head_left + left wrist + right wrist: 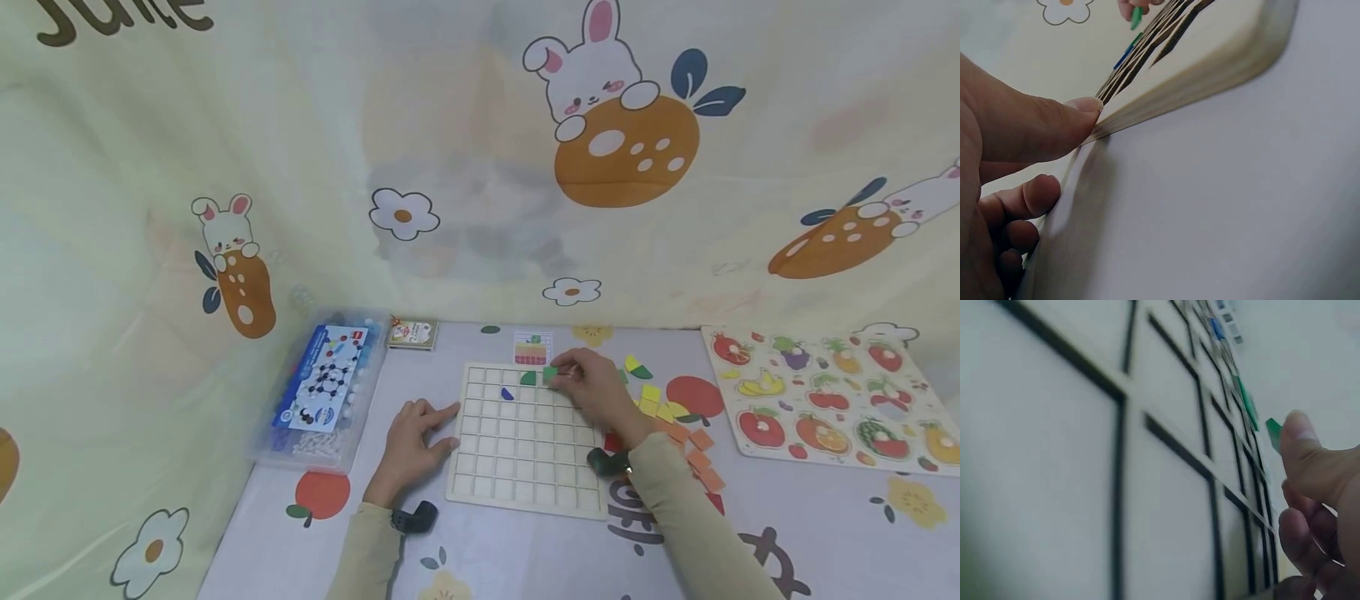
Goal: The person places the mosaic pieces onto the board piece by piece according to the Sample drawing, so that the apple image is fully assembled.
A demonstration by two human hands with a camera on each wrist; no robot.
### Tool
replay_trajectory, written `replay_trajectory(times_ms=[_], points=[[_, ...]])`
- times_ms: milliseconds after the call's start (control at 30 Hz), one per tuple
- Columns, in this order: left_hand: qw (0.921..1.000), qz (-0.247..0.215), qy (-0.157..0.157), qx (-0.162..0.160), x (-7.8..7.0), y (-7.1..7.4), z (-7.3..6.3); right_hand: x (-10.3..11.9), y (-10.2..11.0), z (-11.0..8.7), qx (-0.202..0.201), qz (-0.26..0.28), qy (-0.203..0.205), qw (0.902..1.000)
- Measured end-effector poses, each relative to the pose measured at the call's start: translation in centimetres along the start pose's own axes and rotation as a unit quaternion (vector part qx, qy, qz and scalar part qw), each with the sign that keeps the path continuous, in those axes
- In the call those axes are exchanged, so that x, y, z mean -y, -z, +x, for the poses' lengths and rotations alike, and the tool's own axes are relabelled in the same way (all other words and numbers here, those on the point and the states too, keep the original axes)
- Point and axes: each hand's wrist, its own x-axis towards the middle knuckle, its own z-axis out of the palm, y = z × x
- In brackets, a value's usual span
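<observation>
Between thumb and fingers, my right hand (600,390) pinches a small green tile (550,372) over the top row of a pale grid board (517,505). The same green tile (1274,434) shows at the thumb tip in the right wrist view. Just left of it, a green piece with a curved side (528,378) lies in a top-row cell. One row lower and further left is a small blue piece (507,394). My left hand (407,446) touches the board's left edge with index finger and thumb; its thumb (1054,125) presses the edge in the left wrist view.
Behind the board lies a picture card (532,348). Right of it are loose yellow tiles (650,395) and orange tiles (698,460), partly under my right arm. A fruit puzzle board (825,400) lies far right. A clear plastic case (322,392) and a small box (412,334) stand left.
</observation>
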Motion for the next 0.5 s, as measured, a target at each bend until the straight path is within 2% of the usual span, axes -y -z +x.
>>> replay_trajectory(times_ms=[300, 500], points=[[1.0, 0.001, 0.005, 0.004, -0.08, -0.05, 0.08, 0.54, -0.59, -0.08, 0.01, -0.055, -0.003, 0.9984], [0.9999, -0.002, 0.01, 0.007, -0.26, 0.16, 0.04, 0.39, -0.82, 0.07, 0.01, -0.064, -0.007, 0.9979]])
